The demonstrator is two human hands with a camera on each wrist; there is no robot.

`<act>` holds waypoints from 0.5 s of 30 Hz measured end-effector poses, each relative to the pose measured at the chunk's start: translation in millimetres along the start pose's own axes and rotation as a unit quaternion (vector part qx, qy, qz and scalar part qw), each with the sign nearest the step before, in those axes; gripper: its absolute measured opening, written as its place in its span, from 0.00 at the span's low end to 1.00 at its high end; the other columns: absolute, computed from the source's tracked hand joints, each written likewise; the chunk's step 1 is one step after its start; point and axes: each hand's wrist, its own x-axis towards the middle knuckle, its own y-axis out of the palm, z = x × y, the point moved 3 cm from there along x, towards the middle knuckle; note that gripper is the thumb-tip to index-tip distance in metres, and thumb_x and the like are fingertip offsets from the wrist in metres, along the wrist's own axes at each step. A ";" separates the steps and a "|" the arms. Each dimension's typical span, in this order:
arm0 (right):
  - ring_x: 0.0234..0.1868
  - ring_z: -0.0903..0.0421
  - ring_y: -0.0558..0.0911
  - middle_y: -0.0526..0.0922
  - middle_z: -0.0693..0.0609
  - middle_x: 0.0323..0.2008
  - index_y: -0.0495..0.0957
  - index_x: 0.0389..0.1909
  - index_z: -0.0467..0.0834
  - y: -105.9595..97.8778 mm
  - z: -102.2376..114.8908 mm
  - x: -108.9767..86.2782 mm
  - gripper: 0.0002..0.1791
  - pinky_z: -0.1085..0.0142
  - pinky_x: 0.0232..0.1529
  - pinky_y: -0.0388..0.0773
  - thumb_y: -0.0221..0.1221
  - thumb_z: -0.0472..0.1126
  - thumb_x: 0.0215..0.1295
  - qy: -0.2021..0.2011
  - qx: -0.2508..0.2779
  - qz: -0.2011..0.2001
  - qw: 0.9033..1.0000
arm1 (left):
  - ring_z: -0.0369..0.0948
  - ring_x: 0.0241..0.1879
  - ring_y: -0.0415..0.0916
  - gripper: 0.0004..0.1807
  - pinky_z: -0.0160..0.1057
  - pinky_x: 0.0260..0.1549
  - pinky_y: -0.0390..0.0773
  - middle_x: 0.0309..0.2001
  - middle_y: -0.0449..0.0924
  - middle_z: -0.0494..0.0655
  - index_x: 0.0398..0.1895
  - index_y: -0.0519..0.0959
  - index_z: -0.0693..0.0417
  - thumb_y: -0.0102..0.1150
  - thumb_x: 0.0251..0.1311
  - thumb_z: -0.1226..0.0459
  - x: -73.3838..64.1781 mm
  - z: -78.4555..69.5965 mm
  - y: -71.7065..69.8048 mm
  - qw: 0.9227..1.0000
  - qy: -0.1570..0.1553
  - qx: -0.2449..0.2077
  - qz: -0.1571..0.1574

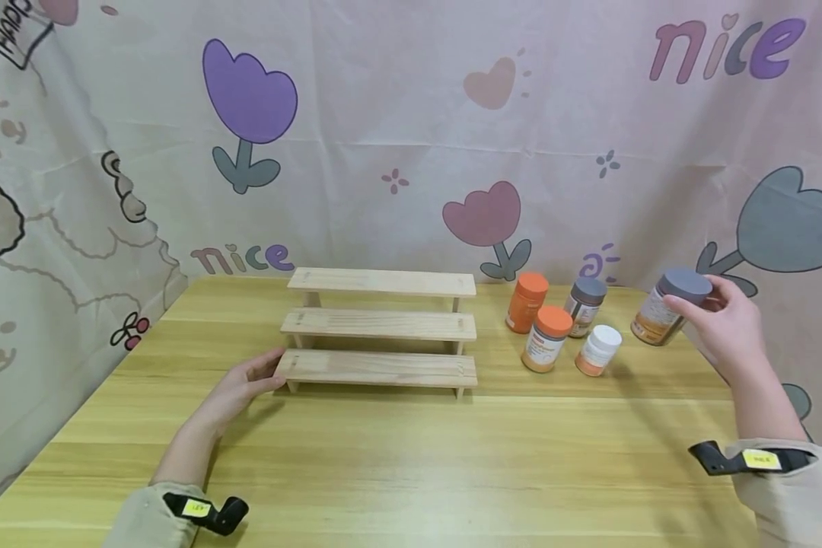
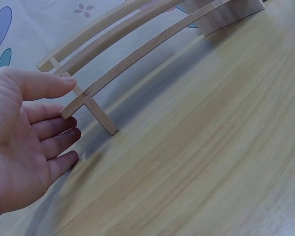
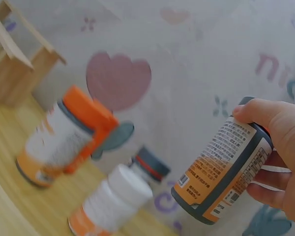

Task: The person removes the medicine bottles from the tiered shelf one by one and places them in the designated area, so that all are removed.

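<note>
My right hand (image 1: 729, 320) grips a supplement bottle (image 1: 660, 316) with a dark grey lid, a white and orange label and a slight tilt. In the right wrist view the thumb lies near its lid, with fingers (image 3: 268, 194) behind the label. My left hand (image 1: 243, 392) is beside the left end of a three-tier wooden display stand (image 1: 377, 367), its relaxed fingers right at the end of the lowest shelf. The left wrist view shows the thumb above that shelf's corner and the other fingers (image 2: 56, 145) below it, loosely spread.
Left of the held bottle stand an orange bottle (image 1: 524, 308), an orange-lidded bottle (image 1: 544, 346), a grey-lidded bottle (image 1: 584, 312) and a small white-lidded bottle (image 1: 597, 354). They are on the wooden table (image 1: 411, 464), right of the stand. A patterned cloth (image 1: 383, 91) hangs behind.
</note>
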 end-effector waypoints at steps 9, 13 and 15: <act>0.58 0.32 0.61 0.58 0.27 0.63 0.46 0.70 0.32 7.5 -43.6 11.4 0.47 0.42 0.50 0.66 0.53 0.58 0.63 0.029 -0.027 0.006 0.999 | 0.59 0.67 0.44 0.38 0.57 0.61 0.49 0.69 0.47 0.68 0.70 0.47 0.69 0.52 0.64 0.61 -0.7 0.7 1.4 1.000 -0.003 -0.002 -0.002; 0.58 0.33 0.61 0.57 0.27 0.63 0.46 0.69 0.31 13.7 -53.4 12.0 0.46 0.40 0.54 0.63 0.53 0.57 0.63 0.038 -0.017 0.005 0.999 | 0.59 0.67 0.44 0.38 0.57 0.62 0.49 0.69 0.46 0.68 0.70 0.47 0.69 0.52 0.64 0.61 -0.2 0.4 1.4 1.000 -0.005 -0.005 -0.004; 0.58 0.32 0.61 0.57 0.27 0.63 0.46 0.69 0.31 16.3 -56.6 12.3 0.47 0.40 0.54 0.63 0.53 0.57 0.63 0.040 -0.017 0.007 0.999 | 0.59 0.68 0.44 0.38 0.57 0.62 0.49 0.69 0.46 0.68 0.70 0.47 0.69 0.52 0.64 0.61 -0.2 0.5 1.1 1.000 -0.006 -0.006 -0.005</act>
